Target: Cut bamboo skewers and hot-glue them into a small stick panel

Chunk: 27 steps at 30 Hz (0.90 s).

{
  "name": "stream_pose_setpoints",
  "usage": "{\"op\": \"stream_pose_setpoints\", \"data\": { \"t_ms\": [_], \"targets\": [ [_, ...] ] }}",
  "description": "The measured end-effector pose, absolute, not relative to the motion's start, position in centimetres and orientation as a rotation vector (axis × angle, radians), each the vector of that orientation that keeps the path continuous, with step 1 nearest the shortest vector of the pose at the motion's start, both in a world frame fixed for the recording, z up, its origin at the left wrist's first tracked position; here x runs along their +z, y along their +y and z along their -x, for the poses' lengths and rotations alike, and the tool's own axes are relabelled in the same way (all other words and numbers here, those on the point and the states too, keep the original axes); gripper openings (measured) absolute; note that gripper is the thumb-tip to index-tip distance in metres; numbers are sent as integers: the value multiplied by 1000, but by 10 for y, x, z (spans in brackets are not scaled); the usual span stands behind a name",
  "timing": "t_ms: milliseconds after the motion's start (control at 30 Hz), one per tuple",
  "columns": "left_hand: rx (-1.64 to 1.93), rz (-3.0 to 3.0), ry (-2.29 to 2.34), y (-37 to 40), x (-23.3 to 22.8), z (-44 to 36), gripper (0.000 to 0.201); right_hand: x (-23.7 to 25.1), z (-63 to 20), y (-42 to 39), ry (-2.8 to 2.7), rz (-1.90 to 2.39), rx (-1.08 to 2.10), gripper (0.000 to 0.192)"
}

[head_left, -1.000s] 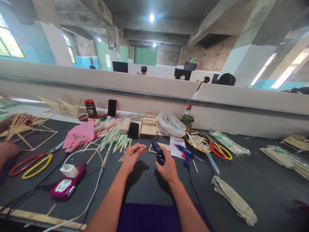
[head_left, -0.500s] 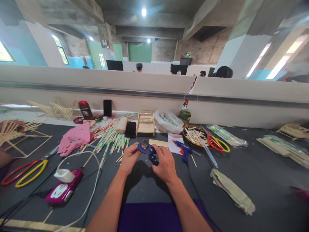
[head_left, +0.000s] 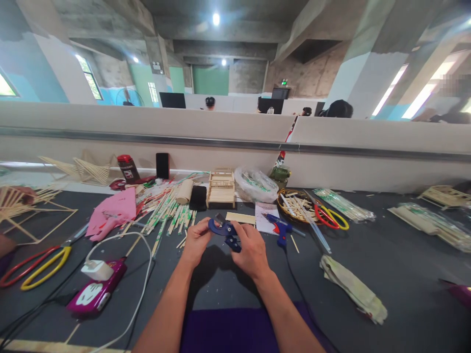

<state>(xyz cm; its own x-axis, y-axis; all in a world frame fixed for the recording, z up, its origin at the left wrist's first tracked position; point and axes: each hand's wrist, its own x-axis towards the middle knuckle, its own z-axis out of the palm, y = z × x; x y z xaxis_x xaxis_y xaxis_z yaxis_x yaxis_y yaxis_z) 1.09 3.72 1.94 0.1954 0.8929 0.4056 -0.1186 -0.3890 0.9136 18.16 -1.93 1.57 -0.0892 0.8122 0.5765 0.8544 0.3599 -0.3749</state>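
Head view: two hands, left [head_left: 196,241] and right [head_left: 248,250], grip one blue cutter [head_left: 224,232].

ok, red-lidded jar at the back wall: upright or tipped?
Upright. The jar stands on its base by the wall, red lid on top, label facing out, beside the standing phone.

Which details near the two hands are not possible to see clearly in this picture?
Head view only:
- Blade of the blue cutter: covered by the left hand and right hand.
- Any stick between the left hand's fingers: too small to tell.
- Label of the red-capped bottle: too small to read.
- Red-and-yellow scissors: handles cut by the left edge.
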Motion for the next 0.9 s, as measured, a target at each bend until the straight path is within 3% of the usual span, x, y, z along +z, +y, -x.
{"op": "stream_pose_setpoints", "data": {
  "t_ms": [567, 900],
  "targets": [
    [1321, -1550, 753, 40, 17, -7, 14, 4, -180, -19, -1943, 1389, 9, 46],
    [1319, -1498, 787, 38, 20, -9, 23, 15, -178, -20, -1880, 1474, -96, 57]
  ]
}}
